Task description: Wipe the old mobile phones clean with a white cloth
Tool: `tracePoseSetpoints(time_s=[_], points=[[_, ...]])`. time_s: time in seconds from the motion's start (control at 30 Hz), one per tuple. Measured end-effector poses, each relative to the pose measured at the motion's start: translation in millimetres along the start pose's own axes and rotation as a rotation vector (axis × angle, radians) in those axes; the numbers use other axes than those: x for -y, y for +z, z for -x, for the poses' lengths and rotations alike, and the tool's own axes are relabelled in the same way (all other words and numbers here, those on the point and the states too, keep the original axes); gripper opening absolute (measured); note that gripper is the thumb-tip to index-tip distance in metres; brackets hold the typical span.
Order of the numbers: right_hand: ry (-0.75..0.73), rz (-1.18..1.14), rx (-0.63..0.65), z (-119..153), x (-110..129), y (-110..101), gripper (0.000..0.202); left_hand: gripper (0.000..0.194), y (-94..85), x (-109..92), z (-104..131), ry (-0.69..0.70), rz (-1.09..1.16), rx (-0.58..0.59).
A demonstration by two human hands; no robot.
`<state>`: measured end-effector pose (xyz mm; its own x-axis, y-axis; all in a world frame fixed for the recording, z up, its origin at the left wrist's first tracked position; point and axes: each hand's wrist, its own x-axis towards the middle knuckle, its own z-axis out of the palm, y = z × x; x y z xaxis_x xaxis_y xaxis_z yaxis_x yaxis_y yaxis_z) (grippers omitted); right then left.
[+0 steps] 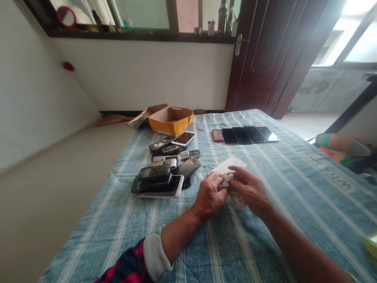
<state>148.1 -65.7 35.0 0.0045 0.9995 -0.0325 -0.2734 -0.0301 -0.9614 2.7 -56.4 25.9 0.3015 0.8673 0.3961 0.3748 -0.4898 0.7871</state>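
Over the near middle of the tablecloth, my left hand is closed around the near end of a white smartphone. My right hand pinches a crumpled, pale cloth against that same end, and part of the cloth hangs below the fingers. Both hands nearly touch, so the phone's near end is hidden. Left of them lies a pile of old mobile phones, with a black keypad phone on top and a white-edged smartphone beneath.
An open orange cardboard box stands at the table's far left, its lid beside it. Farther right, a pink phone lies in a row with several dark smartphones. A blue striped tablecloth covers the table; the floor is beyond its left edge.
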Motion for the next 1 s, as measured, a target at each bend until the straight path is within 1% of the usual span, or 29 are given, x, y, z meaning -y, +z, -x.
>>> tracePoseSetpoints(time_s=[0.07,0.1,0.2,0.27,0.33,0.43,0.53,0.73,0.83,1.0], points=[[0.028,-0.018,0.011,0.1,3.4,-0.8,0.055,0.017,-1.7,-2.0,-0.6,0.012,0.02,0.003],[0.051,-0.013,0.035,0.2,5.2,-1.7,0.055,0.017,-2.7,-3.1,-1.0,0.019,0.03,0.005],[0.116,0.013,0.173,0.5,9.8,-5.8,0.044,0.018,-5.9,-4.9,-2.5,0.035,0.048,0.012],[0.149,0.016,0.267,0.3,11.8,-9.0,0.04,0.017,-7.2,-3.6,-3.0,0.022,0.058,0.022],[0.19,-0.003,0.312,-0.4,12.7,-12.3,0.038,0.017,-7.5,-1.2,-3.1,-0.001,0.089,0.043],[0.253,-0.058,0.318,-2.1,11.7,-17.1,0.034,0.018,-6.8,1.3,-3.1,-0.022,0.167,0.076],[0.276,-0.097,0.308,-3.5,9.0,-21.0,0.03,0.017,-6.1,0.2,-3.4,-0.045,0.224,0.075],[0.233,-0.15,0.287,-3.3,5.9,-22.7,0.026,0.016,-6.4,-2.8,-3.7,-0.097,0.255,0.033],[0.221,-0.157,0.268,-3.0,6.8,-22.2,0.027,0.019,-6.0,-1.6,-3.1,-0.092,0.264,0.022],[0.216,-0.168,0.2,-3.2,10.1,-21.7,0.028,0.024,-5.0,-0.5,-1.5,-0.08,0.306,0.003]])
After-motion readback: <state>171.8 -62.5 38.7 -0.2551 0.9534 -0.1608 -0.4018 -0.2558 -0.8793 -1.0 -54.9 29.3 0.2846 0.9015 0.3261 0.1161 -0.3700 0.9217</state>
